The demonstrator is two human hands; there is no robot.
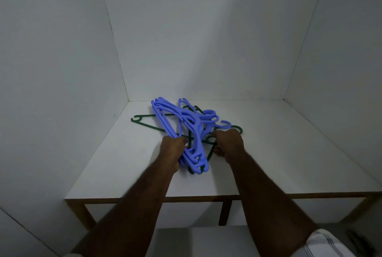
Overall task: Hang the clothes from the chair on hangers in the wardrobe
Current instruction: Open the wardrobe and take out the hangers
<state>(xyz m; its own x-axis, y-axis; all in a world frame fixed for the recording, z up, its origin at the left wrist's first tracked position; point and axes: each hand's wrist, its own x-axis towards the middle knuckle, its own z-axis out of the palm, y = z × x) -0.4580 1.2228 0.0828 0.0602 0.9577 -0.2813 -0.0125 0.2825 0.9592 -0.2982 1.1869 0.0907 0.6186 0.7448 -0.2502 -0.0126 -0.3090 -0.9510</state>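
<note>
A tangled bunch of several blue plastic hangers (186, 122) lies on the white wardrobe shelf (268, 153), over a few dark green hangers (148, 125). My left hand (172, 151) is closed around the near ends of the blue hangers. My right hand (228, 143) grips the pile from the right, its fingers around a dark green hanger near the hooks. No clothes and no chair are in view.
White walls (186, 40) enclose the shelf at the left, back and right. The shelf's front edge (196, 199) is wood-coloured, with a vertical divider (225, 212) and a lower compartment beneath it. A white checked sleeve (322, 244) shows at the bottom right.
</note>
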